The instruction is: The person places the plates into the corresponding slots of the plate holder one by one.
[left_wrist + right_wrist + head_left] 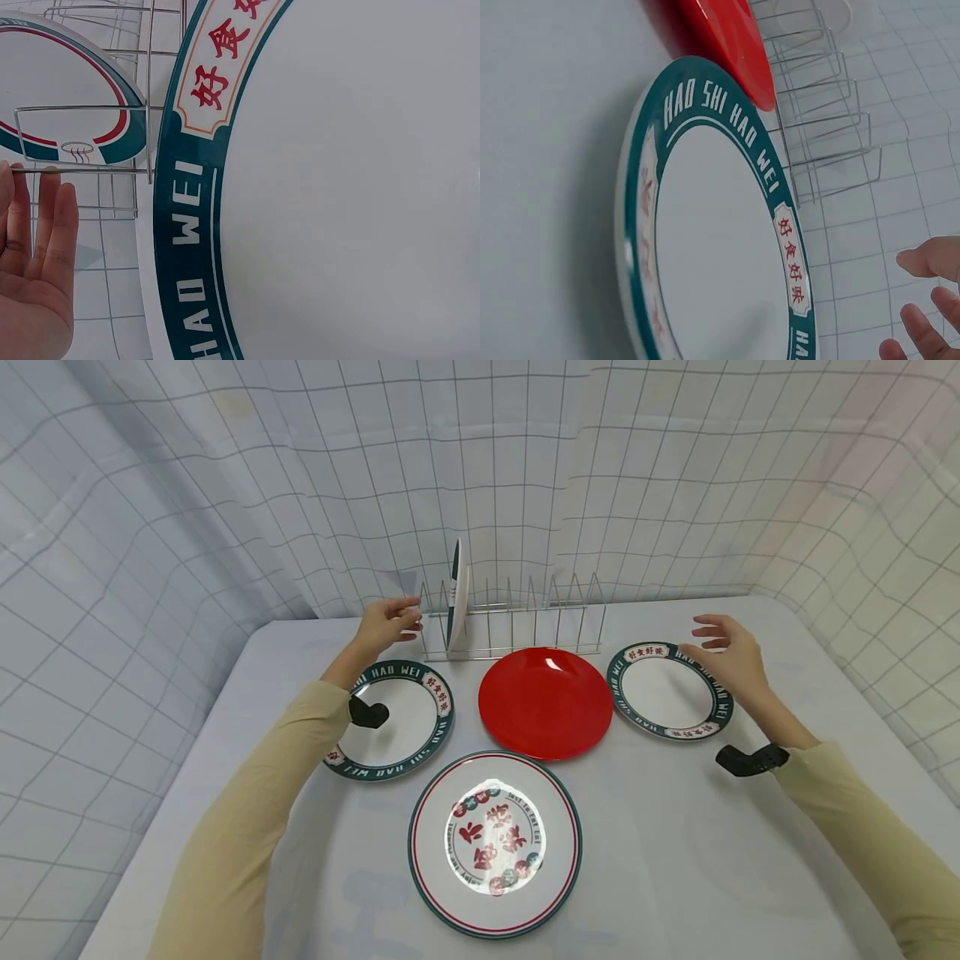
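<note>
My left hand (pixel 388 625) is at the left end of a wire dish rack (pixel 525 631), its fingertips right at the end wire (pixel 82 171). Just beside those fingers, a white plate with a green band (pixel 459 593) stands on edge in the rack. Below my left wrist lies a green-rimmed white plate (pixel 390 735), partly hidden by the forearm. On the right, my right hand (pixel 731 656) hovers over the far edge of another green-rimmed plate (pixel 667 693), fingers loosely bent and holding nothing; in the right wrist view its fingertips (pixel 922 259) are apart from this plate (pixel 720 225).
A red plate (pixel 546 703) lies in front of the rack, between the two green-rimmed plates. Nearer me is a larger white plate with a floral centre (pixel 495 843). All rest on a white-covered table (pixel 675 860), with checked curtains (pixel 525 468) behind and at the sides.
</note>
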Demonstrator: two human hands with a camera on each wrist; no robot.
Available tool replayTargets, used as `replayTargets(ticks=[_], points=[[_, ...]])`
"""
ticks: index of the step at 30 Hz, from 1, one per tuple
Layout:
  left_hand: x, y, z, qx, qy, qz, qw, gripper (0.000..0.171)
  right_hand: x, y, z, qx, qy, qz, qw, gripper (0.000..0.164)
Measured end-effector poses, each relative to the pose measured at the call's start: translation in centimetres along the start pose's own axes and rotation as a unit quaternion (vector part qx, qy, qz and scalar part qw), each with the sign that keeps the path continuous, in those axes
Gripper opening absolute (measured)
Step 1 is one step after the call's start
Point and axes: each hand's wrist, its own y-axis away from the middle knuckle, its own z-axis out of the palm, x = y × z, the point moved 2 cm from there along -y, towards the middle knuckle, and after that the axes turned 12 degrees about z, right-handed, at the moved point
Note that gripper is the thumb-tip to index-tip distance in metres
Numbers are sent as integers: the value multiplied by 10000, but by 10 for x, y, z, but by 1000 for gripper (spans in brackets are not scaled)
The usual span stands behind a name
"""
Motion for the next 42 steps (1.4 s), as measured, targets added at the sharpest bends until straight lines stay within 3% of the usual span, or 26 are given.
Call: replayTargets(ticks=[7, 21, 42], points=[[-2, -1, -1, -38, -30, 36, 10000, 42, 23, 3, -7, -148, 0, 328, 9994, 59], [2, 1, 0, 52, -54, 15, 10000, 42, 55, -1, -8, -879, -186, 991, 9910, 69], [6, 2, 1, 36, -124, 3, 9999, 40, 58, -3, -2, -1303, -23, 1188, 9843, 75]])
